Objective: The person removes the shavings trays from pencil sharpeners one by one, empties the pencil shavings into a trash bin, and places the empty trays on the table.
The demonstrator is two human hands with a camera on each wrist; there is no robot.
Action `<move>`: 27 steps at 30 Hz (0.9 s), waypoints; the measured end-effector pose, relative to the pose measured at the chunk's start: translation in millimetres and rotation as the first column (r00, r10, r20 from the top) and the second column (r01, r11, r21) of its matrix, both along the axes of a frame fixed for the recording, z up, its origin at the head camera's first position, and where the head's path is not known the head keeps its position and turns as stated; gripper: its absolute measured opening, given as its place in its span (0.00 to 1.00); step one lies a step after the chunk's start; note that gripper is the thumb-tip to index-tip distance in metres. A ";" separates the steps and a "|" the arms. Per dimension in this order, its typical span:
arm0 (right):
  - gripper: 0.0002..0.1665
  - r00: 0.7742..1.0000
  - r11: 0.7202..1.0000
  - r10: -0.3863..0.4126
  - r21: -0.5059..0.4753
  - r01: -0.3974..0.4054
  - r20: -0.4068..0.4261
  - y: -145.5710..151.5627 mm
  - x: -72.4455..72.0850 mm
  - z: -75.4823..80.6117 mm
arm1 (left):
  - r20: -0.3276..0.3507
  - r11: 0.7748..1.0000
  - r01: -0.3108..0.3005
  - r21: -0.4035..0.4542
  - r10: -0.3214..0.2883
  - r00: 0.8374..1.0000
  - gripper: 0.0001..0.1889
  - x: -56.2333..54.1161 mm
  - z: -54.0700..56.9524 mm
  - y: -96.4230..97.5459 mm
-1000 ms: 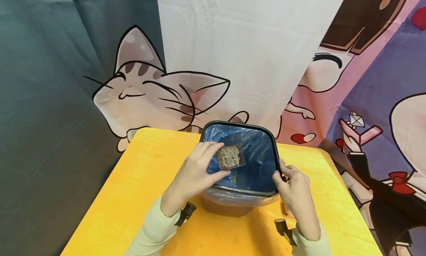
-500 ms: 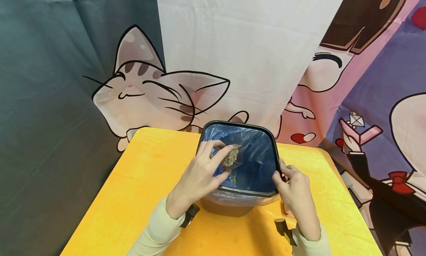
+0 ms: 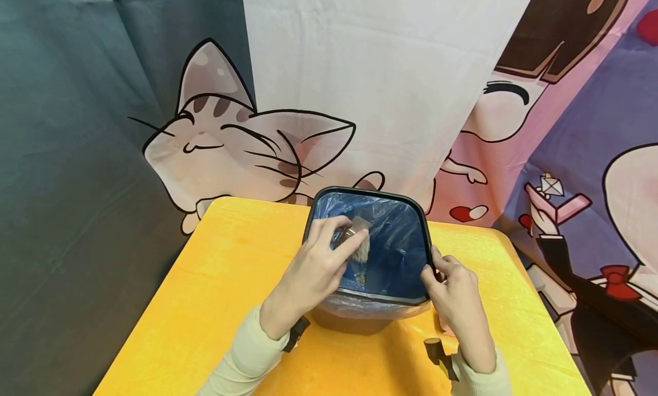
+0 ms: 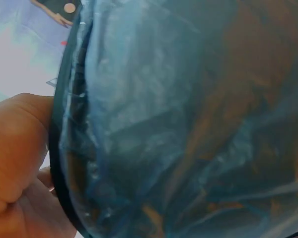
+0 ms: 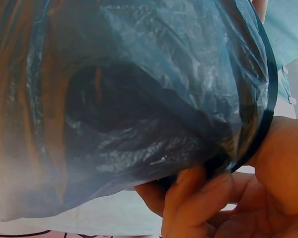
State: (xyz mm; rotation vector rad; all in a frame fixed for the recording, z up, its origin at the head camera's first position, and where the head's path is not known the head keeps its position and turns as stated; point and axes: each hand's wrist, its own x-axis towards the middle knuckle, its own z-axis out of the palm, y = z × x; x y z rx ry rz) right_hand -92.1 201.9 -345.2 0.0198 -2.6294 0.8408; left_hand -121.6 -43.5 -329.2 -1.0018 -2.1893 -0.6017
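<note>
A bin (image 3: 349,322) with a black rim (image 3: 382,193) stands on the yellow table, lined with a blue plastic bag (image 3: 398,247). Over its opening my left hand (image 3: 311,267) holds a small clear plastic box (image 3: 362,224), tipped steeply. Pale grains (image 3: 362,252) stream from it into the bag, where a small heap shows lower down. Thumb and fingers of my right hand (image 3: 454,287) grip the rim's right side. In the right wrist view curled fingers (image 5: 188,203) sit at the rim under the bag. The left wrist view shows the thumb beside the rim, the box hidden.
The yellow table (image 3: 205,282) spreads around the bin. A small pinkish thing (image 3: 445,326) lies right of the bin, partly behind the right hand. Printed cloth curtains (image 3: 385,87) hang behind the table. Dark cameras are strapped to both wrists.
My left hand has turned the clear box over from nearly level to steeply tipped, and grains now fall out of it. The right hand and the bin have stayed put.
</note>
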 end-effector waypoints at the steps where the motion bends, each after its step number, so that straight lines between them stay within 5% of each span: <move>1: 0.23 1.000 1.000 0.001 -0.003 -0.001 0.000 0.1 0.1 -0.1 | -0.013 1.000 -0.015 -0.017 0.015 1.000 0.28 0.2 -0.1 0.6; 27: 0.22 1.000 1.000 0.010 0.000 -0.010 -0.026 0.6 -1.3 0.4 | -0.116 0.981 -0.099 -0.165 0.080 0.990 0.29 4.7 -3.2 9.2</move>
